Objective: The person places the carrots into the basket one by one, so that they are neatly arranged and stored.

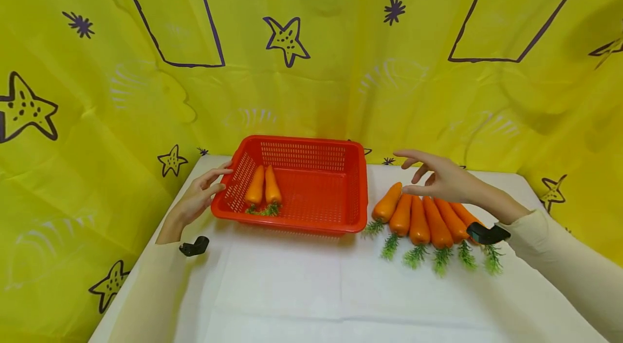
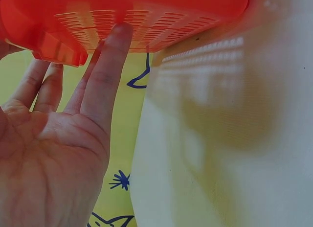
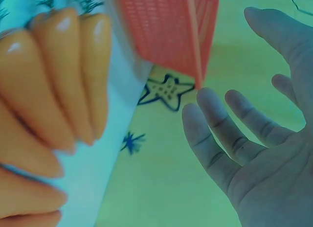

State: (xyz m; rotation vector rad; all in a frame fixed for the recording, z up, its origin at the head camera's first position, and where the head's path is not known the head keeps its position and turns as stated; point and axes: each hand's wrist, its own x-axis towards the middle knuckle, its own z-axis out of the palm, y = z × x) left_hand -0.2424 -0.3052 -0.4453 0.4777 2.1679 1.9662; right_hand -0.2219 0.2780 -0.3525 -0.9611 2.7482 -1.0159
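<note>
A red plastic basket (image 1: 311,222) sits on the white table with two orange carrots (image 1: 255,187) in its left end. At the basket's left side is my left hand (image 1: 197,197), its nearly straight fingers (image 2: 105,85) touching the outer wall below the rim. To the right lies a fanned row of several carrots (image 1: 419,221) with green leafy tops, their tips toward the back. Over the tips of that row hovers my right hand (image 1: 438,176), fingers spread and thumb apart, holding nothing. In the right wrist view the carrots (image 3: 63,75) lie apart from the hand.
A yellow curtain (image 1: 331,94) with purple starfish drawings hangs behind and beside the table (image 1: 292,289). Each wrist carries a black strap piece (image 1: 194,246) over a light sleeve (image 1: 151,289).
</note>
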